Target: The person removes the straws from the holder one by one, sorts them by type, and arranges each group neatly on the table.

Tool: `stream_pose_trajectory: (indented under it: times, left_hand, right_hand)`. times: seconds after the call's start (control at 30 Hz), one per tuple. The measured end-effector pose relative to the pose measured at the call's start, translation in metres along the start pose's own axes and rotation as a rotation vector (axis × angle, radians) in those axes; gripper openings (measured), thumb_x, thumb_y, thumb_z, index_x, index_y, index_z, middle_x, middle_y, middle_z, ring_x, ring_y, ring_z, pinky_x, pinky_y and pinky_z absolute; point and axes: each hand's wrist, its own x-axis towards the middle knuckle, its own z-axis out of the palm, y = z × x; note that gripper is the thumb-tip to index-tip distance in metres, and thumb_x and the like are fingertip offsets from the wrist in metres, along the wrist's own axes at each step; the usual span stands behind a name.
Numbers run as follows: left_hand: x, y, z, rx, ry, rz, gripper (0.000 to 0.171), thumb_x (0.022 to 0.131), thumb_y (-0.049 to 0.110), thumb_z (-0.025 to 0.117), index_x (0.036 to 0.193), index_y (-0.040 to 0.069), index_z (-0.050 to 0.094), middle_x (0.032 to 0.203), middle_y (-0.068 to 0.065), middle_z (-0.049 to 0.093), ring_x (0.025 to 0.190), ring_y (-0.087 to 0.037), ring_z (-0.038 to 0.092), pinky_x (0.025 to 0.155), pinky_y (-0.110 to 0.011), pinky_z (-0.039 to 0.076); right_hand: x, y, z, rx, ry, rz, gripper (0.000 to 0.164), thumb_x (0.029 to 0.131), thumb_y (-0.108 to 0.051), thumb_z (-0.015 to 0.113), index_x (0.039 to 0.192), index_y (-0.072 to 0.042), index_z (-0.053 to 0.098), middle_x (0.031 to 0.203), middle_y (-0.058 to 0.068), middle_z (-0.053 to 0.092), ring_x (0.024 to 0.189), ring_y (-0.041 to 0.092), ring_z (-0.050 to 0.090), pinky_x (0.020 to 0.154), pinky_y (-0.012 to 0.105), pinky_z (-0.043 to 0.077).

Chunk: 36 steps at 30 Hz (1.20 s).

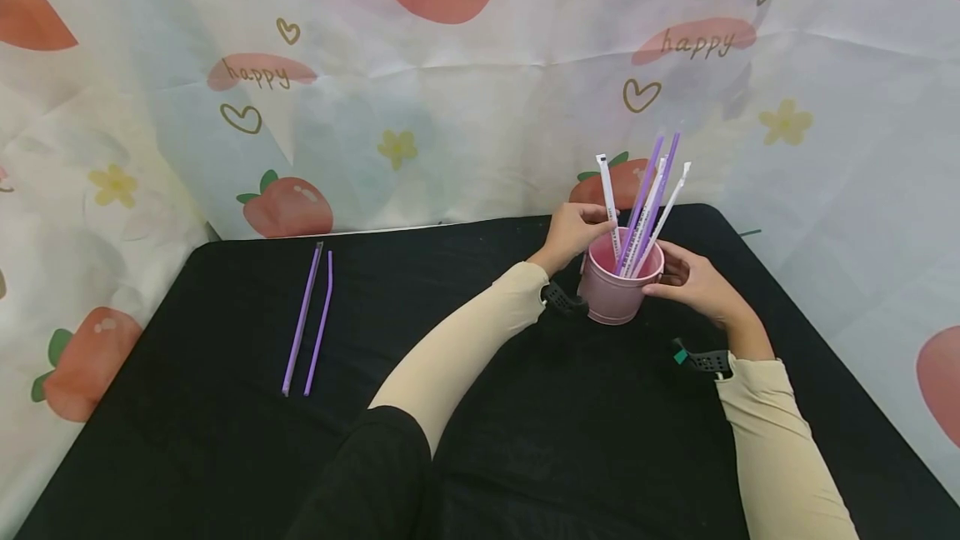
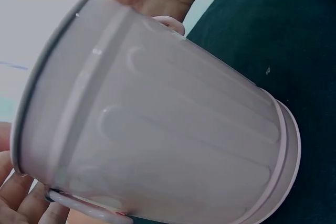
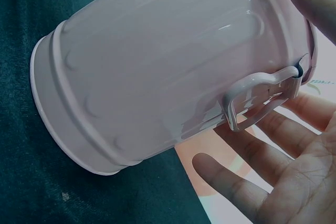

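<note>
A pink pail (image 1: 611, 294) stands at the table's back right, holding several purple straws (image 1: 646, 190) and white paper-wrapped straws (image 1: 677, 192). At its left rim my left hand (image 1: 573, 233) pinches a white-wrapped straw (image 1: 607, 182) that stands in the pail. My right hand (image 1: 701, 283) holds the pail's right side, thumb toward the front. The right wrist view shows its fingers (image 3: 247, 145) spread beside the small side handle (image 3: 252, 85). In the left wrist view the pail (image 2: 173, 114) hides much of both hands.
Two purple straws, one (image 1: 303, 319) thicker and the other (image 1: 320, 323) thinner, lie side by side on the black-covered table (image 1: 187, 432) at left. A printed fabric backdrop (image 1: 480, 140) rises close behind the pail and along both sides.
</note>
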Motion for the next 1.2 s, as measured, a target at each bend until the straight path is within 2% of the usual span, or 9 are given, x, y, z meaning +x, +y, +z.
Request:
stream_pose_trajectory:
  times: [0.17, 0.33, 0.57, 0.73, 1.0, 1.2]
  left_hand:
    - [-0.002, 0.0, 0.0, 0.021, -0.006, -0.012, 0.022, 0.087, 0.013, 0.067, 0.106, 0.003, 0.071, 0.103, -0.011, 0.072, 0.092, -0.018, 0.067, 0.069, -0.01, 0.049]
    - [-0.001, 0.0, 0.0, 0.016, -0.002, 0.003, 0.021, 0.088, 0.012, 0.066, 0.106, 0.001, 0.071, 0.102, -0.013, 0.072, 0.094, -0.02, 0.068, 0.068, -0.01, 0.049]
    - [0.0, 0.0, 0.0, 0.028, 0.02, 0.019, 0.02, 0.089, 0.013, 0.065, 0.104, 0.002, 0.071, 0.101, -0.011, 0.072, 0.092, -0.017, 0.068, 0.066, -0.008, 0.046]
    - [0.0, 0.002, -0.001, 0.041, 0.037, 0.023, 0.021, 0.089, 0.014, 0.064, 0.105, 0.002, 0.071, 0.1, -0.011, 0.073, 0.09, -0.016, 0.067, 0.066, -0.008, 0.045]
    - [-0.002, 0.003, -0.006, 0.039, 0.019, 0.05, 0.022, 0.091, 0.013, 0.061, 0.109, 0.003, 0.069, 0.102, -0.011, 0.072, 0.088, -0.014, 0.067, 0.072, -0.009, 0.051]
    - [-0.002, 0.005, -0.01, 0.075, 0.022, 0.059, 0.022, 0.092, 0.013, 0.06, 0.109, 0.002, 0.068, 0.102, -0.011, 0.071, 0.088, -0.015, 0.068, 0.068, -0.008, 0.05]
  right_hand:
    - [0.0, 0.0, 0.0, 0.002, 0.0, -0.012, 0.07, 0.086, -0.005, 0.066, 0.144, 0.004, 0.027, 0.132, -0.004, 0.048, 0.106, -0.017, 0.048, 0.086, 0.003, 0.043]
    - [0.001, -0.001, 0.0, 0.005, -0.002, -0.004, 0.071, 0.086, -0.006, 0.066, 0.145, 0.003, 0.027, 0.132, -0.002, 0.048, 0.105, -0.017, 0.049, 0.086, 0.003, 0.044]
    - [0.0, -0.001, 0.001, 0.02, 0.0, -0.012, 0.07, 0.086, -0.005, 0.065, 0.144, 0.004, 0.027, 0.128, -0.012, 0.048, 0.105, -0.016, 0.049, 0.085, 0.003, 0.044]
    - [0.0, -0.001, 0.0, 0.015, -0.001, -0.008, 0.07, 0.086, -0.005, 0.065, 0.144, 0.004, 0.027, 0.129, -0.009, 0.048, 0.105, -0.016, 0.049, 0.085, 0.003, 0.044]
    - [0.001, 0.0, 0.001, 0.027, -0.004, -0.018, 0.069, 0.087, -0.005, 0.065, 0.144, 0.004, 0.027, 0.125, -0.017, 0.047, 0.106, -0.015, 0.049, 0.086, 0.003, 0.043]
    - [0.0, -0.001, 0.001, 0.023, 0.002, -0.015, 0.07, 0.087, -0.005, 0.065, 0.144, 0.004, 0.027, 0.125, -0.017, 0.047, 0.105, -0.015, 0.05, 0.085, 0.003, 0.044]
